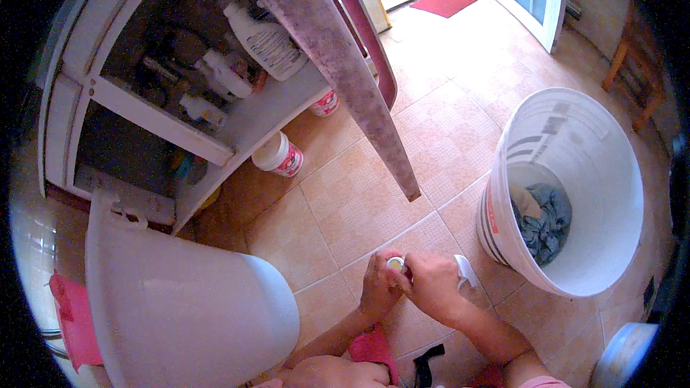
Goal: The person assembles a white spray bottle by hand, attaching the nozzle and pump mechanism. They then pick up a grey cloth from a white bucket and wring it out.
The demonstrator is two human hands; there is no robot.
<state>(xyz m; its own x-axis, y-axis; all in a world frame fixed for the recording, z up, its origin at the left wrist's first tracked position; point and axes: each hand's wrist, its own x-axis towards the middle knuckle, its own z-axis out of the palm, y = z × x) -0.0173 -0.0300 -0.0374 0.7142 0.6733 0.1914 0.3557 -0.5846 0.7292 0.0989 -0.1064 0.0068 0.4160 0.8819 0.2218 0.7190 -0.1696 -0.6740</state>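
Note:
My left hand [379, 289] and my right hand [435, 286] meet low in the middle, over the tiled floor. Between the fingers of my left hand shows a small round white piece [395, 264] with a yellowish middle, like a bottle mouth or cap. My right fingers are closed beside it and touch it. A white plastic object [466, 271] juts out past the far side of my right hand. Most of it is hidden, so whether the two white parts are one thing I cannot tell.
A large white bucket [618, 194] holding dark wet-looking cloth [550, 223] stands at right. An open cabinet [165, 126] with several bottles [266, 39] is at left, its door [338, 75] swung outward. A pale tub [194, 302] is near left; a small white bucket [277, 154] sits below the cabinet.

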